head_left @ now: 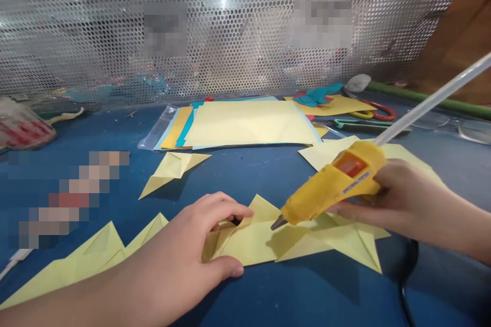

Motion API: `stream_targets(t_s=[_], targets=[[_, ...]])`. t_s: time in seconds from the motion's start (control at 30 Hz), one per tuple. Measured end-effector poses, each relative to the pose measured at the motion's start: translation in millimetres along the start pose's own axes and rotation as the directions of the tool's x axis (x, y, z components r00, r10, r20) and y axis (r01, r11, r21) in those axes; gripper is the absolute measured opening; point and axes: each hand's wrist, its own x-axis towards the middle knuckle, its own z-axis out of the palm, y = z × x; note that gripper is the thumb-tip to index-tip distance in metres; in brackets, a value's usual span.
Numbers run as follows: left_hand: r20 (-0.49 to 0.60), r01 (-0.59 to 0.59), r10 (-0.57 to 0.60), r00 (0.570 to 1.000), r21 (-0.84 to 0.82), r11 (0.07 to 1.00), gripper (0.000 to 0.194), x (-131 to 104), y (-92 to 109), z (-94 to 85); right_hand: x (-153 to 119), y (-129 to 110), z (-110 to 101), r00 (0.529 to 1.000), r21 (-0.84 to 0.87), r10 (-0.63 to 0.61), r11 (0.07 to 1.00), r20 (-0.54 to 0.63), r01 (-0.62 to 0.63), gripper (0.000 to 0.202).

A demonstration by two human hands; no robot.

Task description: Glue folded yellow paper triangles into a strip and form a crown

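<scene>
Left hand (197,235) holding folded paper (258,242) | right hand (406,196) gripping glue gun (318,193) | label (356,182) illegible

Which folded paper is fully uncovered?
The small paper just in front of the sheet stack, left of centre. The rest are partly hidden by the left hand, left forearm, glue gun or right hand.

Glue stick (433,98) cut off, container (28,130) cropped
</scene>
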Motion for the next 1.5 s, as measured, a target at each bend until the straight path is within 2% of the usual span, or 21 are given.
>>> stream_targets(t_s=[0.13, 0.2, 0.33, 0.5, 0.63, 0.83, 1.0, 1.3, 1.5], targets=[[0.01, 0.016, -0.015, 1.0, -0.05, 0.999, 0.045, 1, 0, -0.7, -1, -11, 2, 0.976, 0.005, -0.207, 0.978, -0.062, 0.207, 0.016], [0.011, 0.019, -0.019, 1.0, -0.067, 0.998, 0.046, 1, 1, -0.9, -2, -12, 2, 0.966, -0.009, -0.249, 0.968, -0.075, 0.249, 0.008], [0.015, 0.033, -0.032, 0.999, -0.082, 0.996, 0.047, 2, 3, -1.0, -6, -11, 3, 0.964, -0.026, -0.267, 0.964, -0.021, 0.266, 0.015], [0.018, 0.042, -0.041, 0.999, -0.106, 0.993, 0.048, 3, 5, -3.0, -9, -16, 3, 0.937, -0.13, -0.348, 0.931, -0.029, 0.342, 0.032], [0.029, 0.045, -0.042, 0.999, -0.112, 0.993, 0.048, 3, 3, -3.7, -12, -14, 6, 0.923, -0.13, -0.382, 0.918, -0.048, 0.374, 0.034], [0.025, 0.053, -0.05, 0.998, -0.107, 0.993, 0.048, 4, 4, -2.7, -20, -2, 13, 0.937, -0.12, -0.343, 0.935, -0.066, 0.333, 0.041], [0.024, 0.056, -0.054, 0.998, -0.1, 0.993, 0.047, 5, 5, -3.9, -20, -3, 9, 0.945, -0.084, -0.322, 0.945, -0.065, 0.316, 0.04], [-0.008, 0.044, -0.045, 0.999, -0.087, 0.995, 0.047, 2, 4, -3.2, -20, -4, 1, 0.953, -0.129, -0.297, 0.949, -0.055, 0.288, 0.04], [0.001, 0.051, -0.051, 0.999, -0.088, 0.995, 0.045, 2, 6, -3.7, -21, -5, -3, 0.976, -0.152, -0.215, 0.966, -0.023, 0.209, 0.047]])
